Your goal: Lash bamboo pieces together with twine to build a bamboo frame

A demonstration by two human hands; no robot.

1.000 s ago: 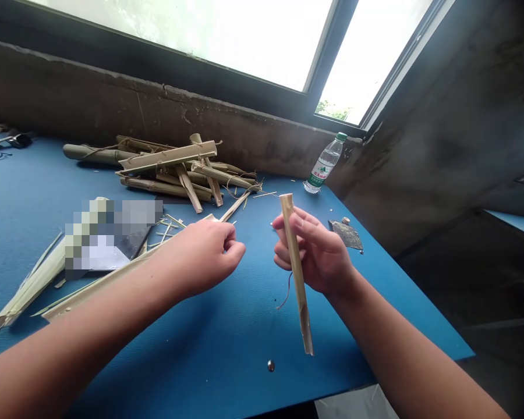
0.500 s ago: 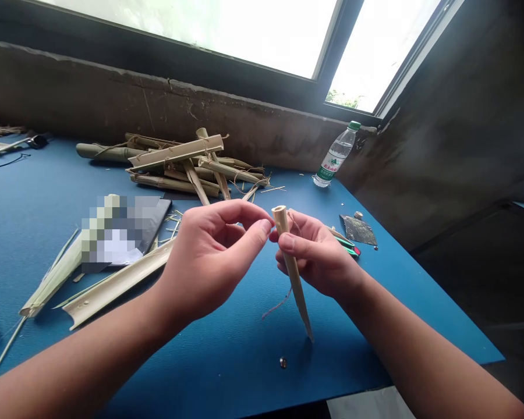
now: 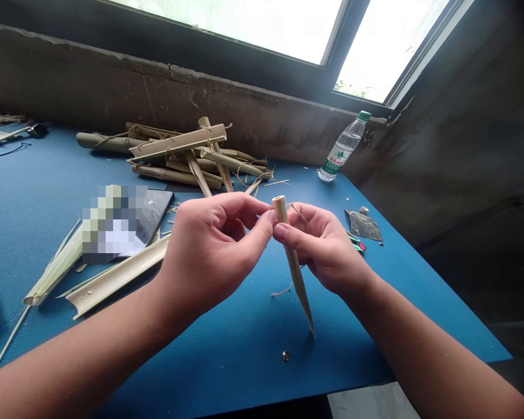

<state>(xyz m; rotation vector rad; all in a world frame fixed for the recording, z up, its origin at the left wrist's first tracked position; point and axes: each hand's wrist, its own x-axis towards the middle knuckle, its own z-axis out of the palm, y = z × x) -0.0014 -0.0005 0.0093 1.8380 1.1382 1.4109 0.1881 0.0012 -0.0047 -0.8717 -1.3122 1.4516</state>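
My right hand (image 3: 323, 238) grips a slim bamboo piece (image 3: 294, 265) between thumb and fingers. The piece stands nearly upright, with its hollow cut end on top and a thin tapered point slanting down toward the table. A thin brown string (image 3: 283, 291) hangs behind it, and more of the string loops by the right index finger. My left hand (image 3: 220, 250) has thumb and index finger pinched together against the left side of the bamboo, just under its top. What lies between those fingertips is too small to make out.
Bamboo pieces tied with string (image 3: 179, 142) lie heaped by the wall. Left are a split bamboo length (image 3: 117, 279), a leafy bundle (image 3: 55, 270) and a dark flat object (image 3: 157, 206). A water bottle (image 3: 343, 148), sandpaper-like sheet (image 3: 364, 226) and small metal piece (image 3: 286, 356) also sit on the blue table (image 3: 244, 361).
My left fingertips have closed in from just beside the bamboo to touch it. The bamboo's top has turned slightly, so less of its hollow shows. The camera view has shifted a little.
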